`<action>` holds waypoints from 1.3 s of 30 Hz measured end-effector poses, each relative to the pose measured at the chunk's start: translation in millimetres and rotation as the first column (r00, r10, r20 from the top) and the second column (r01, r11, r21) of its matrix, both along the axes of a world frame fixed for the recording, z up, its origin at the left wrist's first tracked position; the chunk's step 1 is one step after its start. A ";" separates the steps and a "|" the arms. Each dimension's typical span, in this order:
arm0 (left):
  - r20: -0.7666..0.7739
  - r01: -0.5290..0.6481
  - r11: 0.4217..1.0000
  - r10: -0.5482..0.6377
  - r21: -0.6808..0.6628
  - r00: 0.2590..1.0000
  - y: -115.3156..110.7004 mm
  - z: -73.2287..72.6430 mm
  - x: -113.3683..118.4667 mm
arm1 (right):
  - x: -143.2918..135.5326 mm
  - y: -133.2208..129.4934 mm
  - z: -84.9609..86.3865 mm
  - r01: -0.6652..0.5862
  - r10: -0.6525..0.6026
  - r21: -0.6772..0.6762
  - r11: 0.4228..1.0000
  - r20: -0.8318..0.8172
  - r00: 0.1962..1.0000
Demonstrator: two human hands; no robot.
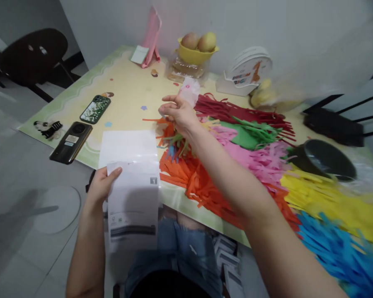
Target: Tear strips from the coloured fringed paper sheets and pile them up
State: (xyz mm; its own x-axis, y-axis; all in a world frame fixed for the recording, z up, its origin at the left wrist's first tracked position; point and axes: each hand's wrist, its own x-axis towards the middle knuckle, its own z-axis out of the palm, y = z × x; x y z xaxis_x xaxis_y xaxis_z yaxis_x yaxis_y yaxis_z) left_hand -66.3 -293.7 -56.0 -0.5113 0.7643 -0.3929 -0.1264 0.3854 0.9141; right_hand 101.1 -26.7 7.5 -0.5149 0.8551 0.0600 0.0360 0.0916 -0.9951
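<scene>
My left hand (104, 184) grips the left edge of a white printed packet (132, 203), thumb lying across its front. The packet hangs over the table's front edge, and a plain white, slightly glossy part (129, 145) extends above it onto the tabletop. My right hand (178, 111) hovers above a heap of fringed paper, fingers partly bent and apart, with nothing visible between them. Beneath and beside it are orange fringed paper strips (202, 180). Farther right lie pink fringed paper (267, 159), green fringed paper (251, 134) and dark red fringed paper (242, 114).
Two phones (95, 109) and a hair clip (49, 129) lie at the table's left. A yellow fruit bowl (194, 56) and a white giraffe-print holder (248, 72) stand by the wall. Yellow strips (335, 203), blue strips (338, 248) and a dark bowl (325, 159) are at right.
</scene>
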 end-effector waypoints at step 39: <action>0.114 -0.368 0.702 0.382 0.610 0.917 -53.6 64.9 54.8 | 98.4 -196.6 45.9 -0.578 0.566 0.117 0.807 0.123 0.815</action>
State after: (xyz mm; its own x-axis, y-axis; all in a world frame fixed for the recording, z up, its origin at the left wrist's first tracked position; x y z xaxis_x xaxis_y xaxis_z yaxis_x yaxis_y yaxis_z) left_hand -11.5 -347.2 8.9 -0.8102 0.5776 0.0998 -0.1178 -0.3272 0.9376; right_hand 199.6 -223.3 53.4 -0.9163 0.3888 0.0961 0.0090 0.2599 -0.9656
